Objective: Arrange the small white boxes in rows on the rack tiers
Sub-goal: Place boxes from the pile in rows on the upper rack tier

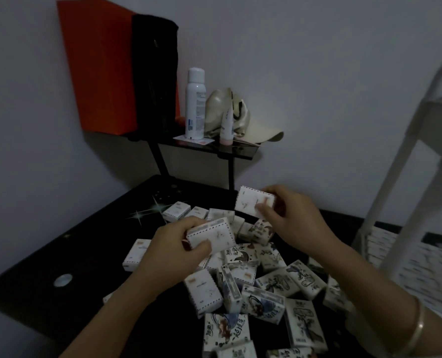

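Heaped small white printed cardboard boxes point(261, 288) on black glossy worktop point(59, 254), above them left hand point(173, 254) and right hand point(294, 215) each with grip pinching one box.

Boxes heaped point(253, 288) on the table point(47, 254) before me. My left hand point(170, 254) lifts one box point(212, 235) above the heap; my right hand point(292, 215) holds another point(253, 204) behind it. Shelf point(240, 151) beyond, rack point(408, 151) at right.
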A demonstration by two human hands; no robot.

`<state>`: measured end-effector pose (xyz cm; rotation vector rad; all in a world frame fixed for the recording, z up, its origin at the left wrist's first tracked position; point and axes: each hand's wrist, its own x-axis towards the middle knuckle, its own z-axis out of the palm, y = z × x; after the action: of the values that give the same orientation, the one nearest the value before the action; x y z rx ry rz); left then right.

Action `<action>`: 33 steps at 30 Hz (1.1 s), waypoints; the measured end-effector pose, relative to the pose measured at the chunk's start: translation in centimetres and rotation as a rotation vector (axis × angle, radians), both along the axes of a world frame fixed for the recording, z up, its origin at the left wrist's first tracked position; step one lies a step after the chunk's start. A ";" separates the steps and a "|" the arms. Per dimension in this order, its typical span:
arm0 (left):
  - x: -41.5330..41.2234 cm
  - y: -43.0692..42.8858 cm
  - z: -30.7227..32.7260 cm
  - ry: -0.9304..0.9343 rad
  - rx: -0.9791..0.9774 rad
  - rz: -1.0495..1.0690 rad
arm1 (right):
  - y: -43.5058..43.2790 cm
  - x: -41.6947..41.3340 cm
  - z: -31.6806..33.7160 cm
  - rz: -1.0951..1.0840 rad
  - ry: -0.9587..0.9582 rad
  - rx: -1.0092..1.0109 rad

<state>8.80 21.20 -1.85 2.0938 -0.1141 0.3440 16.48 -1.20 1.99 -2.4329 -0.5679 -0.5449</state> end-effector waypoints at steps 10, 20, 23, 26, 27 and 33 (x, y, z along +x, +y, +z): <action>-3.8 -5.4 8.5 -0.046 -0.187 -0.329 | -6.0 -9.7 7.4 0.086 -0.340 -0.067; -6.5 -13.0 15.4 -0.268 -0.033 -0.653 | -15.4 -16.5 12.9 -0.053 -0.613 -0.218; -6.4 -15.7 17.6 -0.340 0.001 -0.703 | -18.1 -18.0 15.5 -0.096 -0.630 -0.102; -6.2 -18.8 20.2 -0.496 -0.020 -0.722 | -21.2 -18.9 18.0 -0.155 -0.680 0.057; -6.2 -20.0 21.1 -0.552 -0.020 -0.741 | -22.3 -19.0 18.9 -0.198 -0.676 0.080; -5.0 -27.3 25.7 -0.767 0.186 -0.749 | -29.0 -17.0 22.9 -0.553 -0.462 -0.041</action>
<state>3.80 -6.06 23.85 1.8217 -1.3753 0.6595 -0.48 -30.20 24.89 -2.5014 -0.0627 -1.3537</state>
